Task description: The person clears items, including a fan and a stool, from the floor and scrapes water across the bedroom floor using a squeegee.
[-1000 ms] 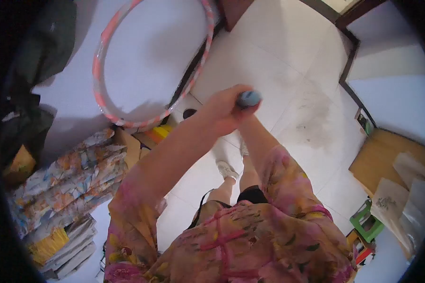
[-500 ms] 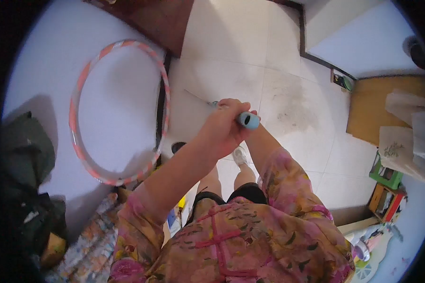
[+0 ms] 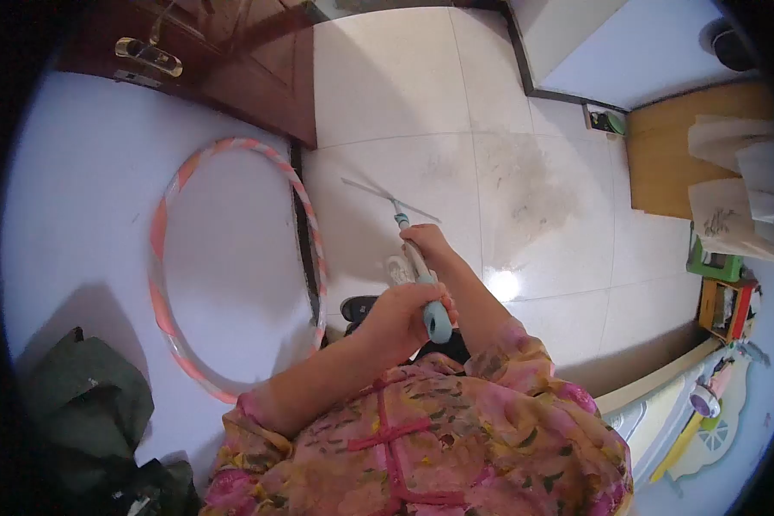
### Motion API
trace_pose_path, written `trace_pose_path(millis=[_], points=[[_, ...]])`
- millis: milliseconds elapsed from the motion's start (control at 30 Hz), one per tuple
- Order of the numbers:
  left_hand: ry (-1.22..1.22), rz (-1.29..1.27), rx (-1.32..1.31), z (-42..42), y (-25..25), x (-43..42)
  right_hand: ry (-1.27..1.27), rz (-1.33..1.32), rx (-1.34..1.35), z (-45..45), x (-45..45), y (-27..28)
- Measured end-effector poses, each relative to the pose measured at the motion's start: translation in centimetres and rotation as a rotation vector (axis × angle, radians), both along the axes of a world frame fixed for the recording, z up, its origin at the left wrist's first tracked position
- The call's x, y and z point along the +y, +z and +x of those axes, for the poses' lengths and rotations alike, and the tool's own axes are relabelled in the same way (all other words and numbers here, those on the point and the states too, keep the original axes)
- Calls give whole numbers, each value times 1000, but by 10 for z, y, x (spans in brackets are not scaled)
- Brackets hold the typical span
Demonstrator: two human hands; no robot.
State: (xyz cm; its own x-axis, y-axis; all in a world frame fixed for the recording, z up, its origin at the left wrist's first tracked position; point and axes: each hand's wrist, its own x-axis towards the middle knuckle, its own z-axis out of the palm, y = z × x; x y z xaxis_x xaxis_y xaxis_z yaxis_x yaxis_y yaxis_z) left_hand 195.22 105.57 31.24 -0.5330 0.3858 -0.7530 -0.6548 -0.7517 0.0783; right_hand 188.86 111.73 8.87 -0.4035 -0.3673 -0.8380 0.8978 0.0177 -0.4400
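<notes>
Both hands are wrapped round the pole of a long-handled floor tool, pale with teal parts. My left hand is closed near its rounded teal end, close to my body. Farther down the pole, my right hand is also closed round it. Beyond the right hand, a teal joint leads to a thin, narrow head at the tiled floor. Whether the head touches the tiles I cannot tell. A dark smudged patch marks the tiles to the right of the head.
A pink and white hoop leans against the left wall, below a brown door. Dark green fabric lies at the lower left. On the right are a wooden board, a green stool and a small shelf.
The view has shifted, showing more of the door. The hands are now apart along the pole, the right one farther out, and the tool's pole and head have come into clearer view.
</notes>
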Motion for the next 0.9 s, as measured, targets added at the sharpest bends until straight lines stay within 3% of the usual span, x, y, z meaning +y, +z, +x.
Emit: trace_pose_path(millis=[100,200,267,400,433,500,600,633,733,800,900], points=[[5,54,-26,14,4,-9,-17,36,18,16,-6,2],[-45,52,-156,36,3,-41,143,159,93,34,-28,10],[25,211,-193,56,1,-73,210,196,148,48,-54,12],[-63,240,-314,117,-11,-123,387,194,247,73,-75,62],[-106,242,-350,134,-13,-122,424,249,288,98,-80,45],[-321,-150,-567,172,-19,-103,527,328,457,174,-86,-28],[-451,-454,-493,244,-78,-66,609,225,307,206,-58,-36],[-447,-460,-487,262,-103,-57,651,195,232,204,-47,-38],[-357,-256,-503,222,-128,-32,595,409,504,181,-37,-92],[-206,-199,-488,178,-156,-15,435,527,982,136,-30,-149],[-119,-164,-312,129,-187,-2,563,429,624,41,-19,-119]])
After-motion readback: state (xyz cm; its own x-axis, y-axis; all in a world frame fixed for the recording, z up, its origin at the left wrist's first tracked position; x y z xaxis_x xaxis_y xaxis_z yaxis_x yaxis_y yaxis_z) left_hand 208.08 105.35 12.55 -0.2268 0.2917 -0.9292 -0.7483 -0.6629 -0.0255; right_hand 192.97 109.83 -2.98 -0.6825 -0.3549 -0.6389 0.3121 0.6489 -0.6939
